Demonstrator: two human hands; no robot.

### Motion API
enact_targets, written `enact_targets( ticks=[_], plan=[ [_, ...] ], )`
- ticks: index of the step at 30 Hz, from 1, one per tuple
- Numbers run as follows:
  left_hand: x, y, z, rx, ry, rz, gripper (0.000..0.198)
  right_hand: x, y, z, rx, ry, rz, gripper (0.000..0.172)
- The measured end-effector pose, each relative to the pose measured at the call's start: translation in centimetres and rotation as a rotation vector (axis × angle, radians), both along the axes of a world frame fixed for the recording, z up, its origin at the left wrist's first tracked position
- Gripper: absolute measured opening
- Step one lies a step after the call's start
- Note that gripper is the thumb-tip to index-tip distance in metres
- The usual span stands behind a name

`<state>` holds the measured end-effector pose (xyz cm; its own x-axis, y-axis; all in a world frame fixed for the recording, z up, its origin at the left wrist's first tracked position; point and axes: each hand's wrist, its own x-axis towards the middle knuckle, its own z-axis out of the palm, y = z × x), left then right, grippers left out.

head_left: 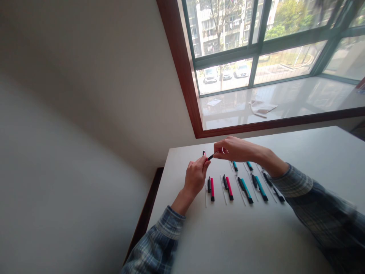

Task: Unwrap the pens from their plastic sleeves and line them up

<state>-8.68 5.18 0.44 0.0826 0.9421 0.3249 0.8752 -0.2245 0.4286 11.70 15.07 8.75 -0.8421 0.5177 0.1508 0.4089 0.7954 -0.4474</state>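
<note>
Left hand (195,177): narrow grip, small red-and-black piece (204,153) upright at fingertips. Right hand (232,149): narrow grip on slim black rod (211,156), tip just beside it, above tabletop (256,236). Fingertip pinch suits both. Pink and teal markers (246,191) lie in rows nearby.

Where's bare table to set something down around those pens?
Free: the tabletop on the near side of the row of red and teal pens, and the far right beyond the right hand. Crowded: the row, and the left hand beside it.

Two hands (215,160), two pink pens (211,189), roughly four teal pens (261,188), three cars (225,74)
</note>
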Motion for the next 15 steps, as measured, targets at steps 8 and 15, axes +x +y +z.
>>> enact_targets(
  ticks=[8,15],
  plan=[
    [0.21,-0.14,0.29,0.013,0.002,-0.015,0.039,-0.1,-0.28,0.31,-0.005,-0.03,0.01,0.05],
    [0.14,-0.24,0.43,0.008,0.007,-0.006,0.04,-0.18,-0.11,-0.03,0.008,0.043,0.041,0.031]
  ],
)
